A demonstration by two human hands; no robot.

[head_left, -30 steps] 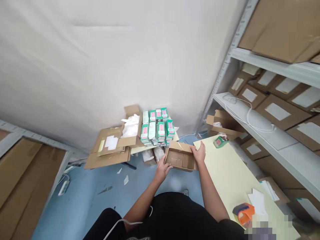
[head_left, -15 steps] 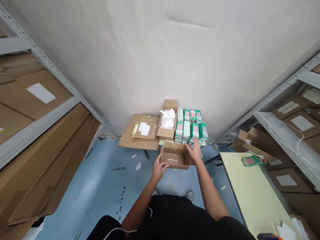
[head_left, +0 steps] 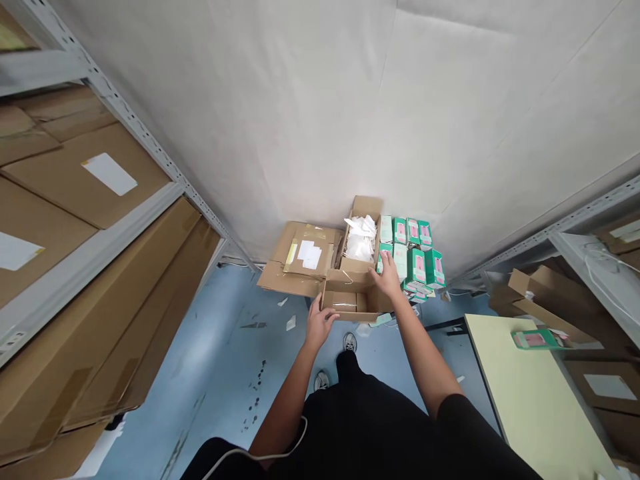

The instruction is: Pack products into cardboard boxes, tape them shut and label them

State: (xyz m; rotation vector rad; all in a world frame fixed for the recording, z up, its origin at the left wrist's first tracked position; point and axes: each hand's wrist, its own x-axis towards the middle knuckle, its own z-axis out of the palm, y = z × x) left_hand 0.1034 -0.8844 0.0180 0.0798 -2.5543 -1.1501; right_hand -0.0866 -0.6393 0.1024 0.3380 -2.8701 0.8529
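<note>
Between my hands is an open cardboard box (head_left: 357, 316), its inside facing up with no contents visible. My left hand (head_left: 319, 323) grips its left wall, thumb over the near rim. At the far right corner my right hand (head_left: 388, 277) holds the box's edge, fingers pointing away from me. Just beyond stands another open cardboard box (head_left: 349, 264) filled with crumpled white paper (head_left: 361, 238). Several green and white product boxes (head_left: 417, 265) with pink pictures are stacked to its right. Flattened cardboard (head_left: 280, 277) lies to its left, bearing white labels.
Shelving (head_left: 150, 212) with large cartons rises on the left, and another shelf (head_left: 580, 257) on the right. A pale yellow table (head_left: 530, 400) at the right carries a green box (head_left: 533, 339). Paper scraps (head_left: 291, 323) lie on the blue floor (head_left: 225, 360).
My view has swung, so the stacked goods appear further right. I have stepped closer with the box, which now overlaps the front of the paper-filled box and the flattened cardboard.
</note>
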